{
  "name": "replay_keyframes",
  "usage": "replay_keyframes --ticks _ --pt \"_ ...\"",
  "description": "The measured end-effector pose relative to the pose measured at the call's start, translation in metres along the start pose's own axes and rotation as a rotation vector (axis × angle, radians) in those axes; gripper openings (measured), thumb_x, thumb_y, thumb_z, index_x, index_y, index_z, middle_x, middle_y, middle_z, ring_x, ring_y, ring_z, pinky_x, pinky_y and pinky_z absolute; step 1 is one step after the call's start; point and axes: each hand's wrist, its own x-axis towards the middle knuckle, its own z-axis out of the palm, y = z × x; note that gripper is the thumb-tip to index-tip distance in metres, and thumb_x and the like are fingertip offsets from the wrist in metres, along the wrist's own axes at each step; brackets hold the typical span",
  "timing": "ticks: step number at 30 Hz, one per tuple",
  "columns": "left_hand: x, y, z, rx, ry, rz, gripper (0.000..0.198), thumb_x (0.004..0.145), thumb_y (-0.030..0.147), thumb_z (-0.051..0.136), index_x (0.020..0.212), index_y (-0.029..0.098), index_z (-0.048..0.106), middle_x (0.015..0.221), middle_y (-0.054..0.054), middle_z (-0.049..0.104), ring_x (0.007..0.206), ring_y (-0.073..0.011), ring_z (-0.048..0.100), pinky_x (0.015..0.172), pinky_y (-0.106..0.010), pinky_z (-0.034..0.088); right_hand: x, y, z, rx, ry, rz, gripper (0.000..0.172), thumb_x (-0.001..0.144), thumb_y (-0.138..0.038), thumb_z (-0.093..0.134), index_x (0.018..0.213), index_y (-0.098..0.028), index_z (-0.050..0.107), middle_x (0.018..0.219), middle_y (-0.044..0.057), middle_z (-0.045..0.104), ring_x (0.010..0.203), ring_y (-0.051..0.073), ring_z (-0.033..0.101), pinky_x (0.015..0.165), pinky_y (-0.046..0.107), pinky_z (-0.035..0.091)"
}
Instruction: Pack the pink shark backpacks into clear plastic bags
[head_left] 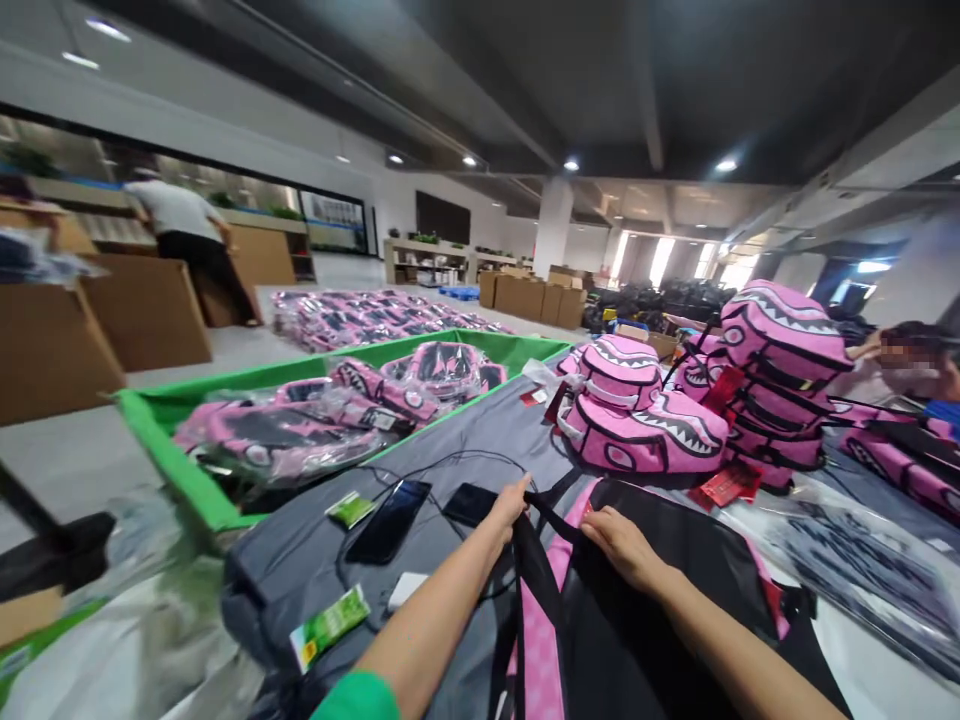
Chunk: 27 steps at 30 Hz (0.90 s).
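Observation:
A black and pink bag [660,600] lies on the grey-covered table right in front of me. My left hand [511,503] is closed on a black strap [551,517] at its left end. The fingers of my right hand [619,540] pinch the same strap where it meets the bag's pink edge. Between the two hands the strap runs taut. Just left of my left hand lie a dark phone [469,504] and a larger phone [390,522], with thin black cables around them.
Pink shark-mouth bags [645,435] are piled behind the bag, with a taller stack [784,380] at right. A green-edged bin [180,460] holds plastic-wrapped bags. Green packets [330,627] lie at left. Clear-wrapped goods [877,570] and a person [911,365] are at right.

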Motion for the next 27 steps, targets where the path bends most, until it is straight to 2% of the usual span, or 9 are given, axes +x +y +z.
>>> replay_keyframes --ticks 4,7,9,13,15,18,21,25,27 --pt "-0.005 0.037 -0.001 -0.009 -0.176 0.099 0.041 0.087 0.051 0.069 0.073 0.014 0.062 0.06 -0.001 0.06 0.054 -0.0129 0.056 0.056 -0.027 0.048 0.03 -0.022 -0.022 0.143 0.113 0.186 0.053 0.089 -0.015 0.058 0.14 -0.027 0.051 0.069 -0.006 0.054 0.067 0.015 0.056 0.068 0.024 0.042" --pt "-0.024 0.067 0.014 0.009 -0.315 0.265 0.036 0.072 0.046 0.083 0.078 0.015 0.066 0.071 -0.002 0.068 0.068 -0.0136 0.062 0.066 -0.023 0.049 0.052 -0.032 -0.059 0.152 0.273 0.126 0.027 0.078 -0.011 0.067 0.102 -0.022 0.069 0.085 0.0 0.056 0.08 0.016 0.056 0.072 0.024 0.042" --pt "-0.034 0.085 0.027 0.032 -0.384 0.369 0.043 0.062 0.047 0.089 0.082 0.016 0.068 0.077 0.0 0.07 0.076 -0.0129 0.062 0.071 -0.021 0.048 0.049 -0.028 -0.083 0.165 0.326 0.09 0.012 0.075 -0.01 0.07 0.082 -0.019 0.066 0.098 0.003 0.057 0.092 0.018 0.056 0.081 0.026 0.043" --pt "-0.038 0.098 0.057 0.093 -0.492 0.481 0.056 0.055 0.058 0.089 0.089 0.018 0.071 0.08 0.001 0.071 0.083 -0.0145 0.062 0.08 -0.022 0.047 -0.001 -0.014 -0.083 0.254 0.3 0.124 0.017 0.078 -0.01 0.065 0.092 -0.021 0.06 0.077 -0.004 0.054 0.072 0.013 0.052 0.073 0.025 0.044" --pt "-0.03 0.088 0.074 0.14 -0.522 0.488 0.056 0.056 0.063 0.085 0.085 0.018 0.07 0.077 0.0 0.07 0.078 -0.0152 0.062 0.075 -0.024 0.047 -0.039 -0.018 -0.058 0.427 0.284 0.178 0.016 0.088 -0.017 0.056 0.102 -0.021 0.058 0.068 -0.006 0.05 0.062 0.013 0.047 0.066 0.024 0.044" --pt "-0.015 0.051 0.102 0.229 -0.531 0.465 0.056 0.057 0.069 0.08 0.072 0.017 0.066 0.065 0.001 0.064 0.061 -0.014 0.056 0.059 -0.025 0.043 -0.097 -0.041 -0.014 0.712 0.251 0.169 0.022 0.096 -0.026 0.045 0.112 -0.022 0.059 0.081 -0.002 0.061 0.072 0.015 0.056 0.074 0.027 0.048" --pt "-0.002 -0.001 0.123 0.317 -0.498 0.469 0.056 0.059 0.074 0.074 0.064 0.02 0.058 0.057 0.003 0.057 0.056 -0.0149 0.054 0.055 -0.026 0.042 -0.151 -0.068 0.005 0.634 0.125 0.251 0.023 0.095 -0.031 0.049 0.108 -0.021 0.066 0.092 0.003 0.069 0.083 0.019 0.063 0.081 0.03 0.05" --pt "0.016 -0.046 0.132 0.405 -0.397 0.548 0.049 0.067 0.07 0.066 0.074 0.023 0.058 0.069 0.003 0.061 0.071 -0.0186 0.061 0.069 -0.03 0.05 -0.203 -0.065 -0.026 0.523 -0.168 0.25 0.024 0.083 -0.043 0.07 0.092 -0.021 0.072 0.089 0.004 0.071 0.083 0.02 0.068 0.073 0.026 0.05" --pt "0.021 -0.05 0.13 0.46 -0.337 0.583 0.045 0.072 0.065 0.064 0.085 0.022 0.06 0.083 -0.002 0.065 0.08 -0.0224 0.063 0.079 -0.037 0.052 -0.213 -0.038 -0.057 0.564 -0.047 0.31 0.028 0.084 -0.048 0.069 0.095 -0.022 0.072 0.084 0.002 0.07 0.075 0.018 0.067 0.068 0.024 0.05"
